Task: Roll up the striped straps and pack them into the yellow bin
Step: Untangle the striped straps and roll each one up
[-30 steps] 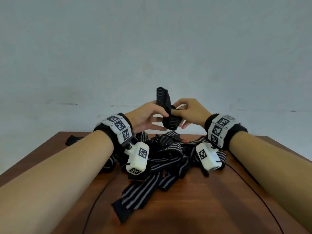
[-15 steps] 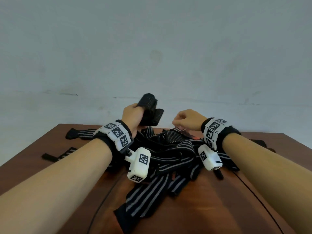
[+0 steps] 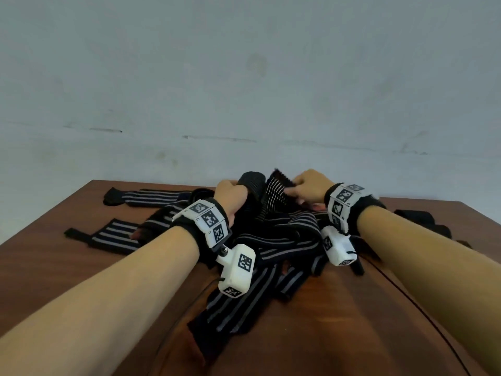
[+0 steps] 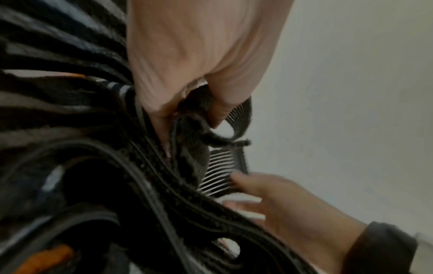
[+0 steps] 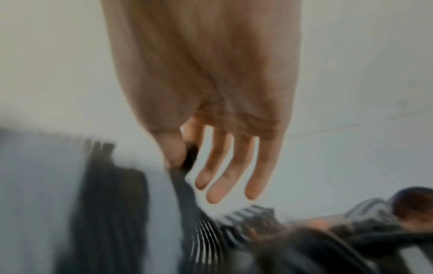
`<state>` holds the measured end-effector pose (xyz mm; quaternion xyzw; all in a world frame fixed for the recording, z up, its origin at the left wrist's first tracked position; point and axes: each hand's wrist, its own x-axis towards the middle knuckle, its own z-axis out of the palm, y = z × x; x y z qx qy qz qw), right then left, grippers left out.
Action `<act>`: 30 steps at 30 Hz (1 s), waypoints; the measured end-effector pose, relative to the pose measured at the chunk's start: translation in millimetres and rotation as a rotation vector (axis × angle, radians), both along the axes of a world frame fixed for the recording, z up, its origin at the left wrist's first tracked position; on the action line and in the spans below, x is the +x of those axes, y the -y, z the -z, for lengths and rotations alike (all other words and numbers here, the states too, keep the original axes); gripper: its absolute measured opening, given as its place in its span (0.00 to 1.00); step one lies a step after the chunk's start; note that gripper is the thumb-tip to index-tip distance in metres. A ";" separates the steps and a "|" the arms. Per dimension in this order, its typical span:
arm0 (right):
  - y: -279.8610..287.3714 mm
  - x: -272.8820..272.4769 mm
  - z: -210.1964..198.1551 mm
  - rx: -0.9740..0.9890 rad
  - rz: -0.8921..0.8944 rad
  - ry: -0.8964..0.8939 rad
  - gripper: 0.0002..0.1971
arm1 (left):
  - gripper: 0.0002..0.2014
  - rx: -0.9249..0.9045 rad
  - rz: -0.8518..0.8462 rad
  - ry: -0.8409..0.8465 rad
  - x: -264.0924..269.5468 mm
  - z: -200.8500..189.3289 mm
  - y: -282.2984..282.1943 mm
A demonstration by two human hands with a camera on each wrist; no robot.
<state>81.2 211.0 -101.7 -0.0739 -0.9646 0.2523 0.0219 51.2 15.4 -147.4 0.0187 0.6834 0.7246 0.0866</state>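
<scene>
A plain grey wall (image 3: 244,77) rises straight behind the far edge of the brown wooden table (image 3: 339,321), so there is little room past the hands, while bare wood lies open along the near side and toward the left edge. The yellow bin shows in none of the views. Across the middle of the table sprawls a heap of striped straps (image 3: 273,240), tangled so closely that one cannot be told from the next; two more lie flat and apart to the left (image 3: 113,234), and dark ends at the right edge are cut off by the right forearm. Above the far side of the heap the left hand (image 3: 231,195) is curled round a rolled strap (image 3: 252,183), its fingers hidden behind the roll in the head view; the left wrist view shows thumb and fingers wrapped about it (image 4: 194,111). Just beside it the right hand (image 3: 311,188) pinches the upper edge of a loose strap end (image 3: 276,191) between thumb and forefinger, the other fingers (image 5: 234,166) hanging straight; that wrist view is badly blurred. A thin black cable (image 3: 184,316) runs off the near edge.
</scene>
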 end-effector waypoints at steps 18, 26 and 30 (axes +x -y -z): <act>23.8 94.9 -164.6 -1.054 -0.197 -0.586 0.13 | 0.15 0.004 -0.149 -0.350 58.2 -69.0 16.4; 26.3 128.0 -114.6 -1.208 -0.253 -0.374 0.16 | 0.22 0.114 -0.047 -0.369 90.3 -93.0 36.9; 40.0 137.9 -106.3 -1.015 -0.284 -0.212 0.19 | 0.30 0.232 0.000 -0.273 107.1 -96.9 36.0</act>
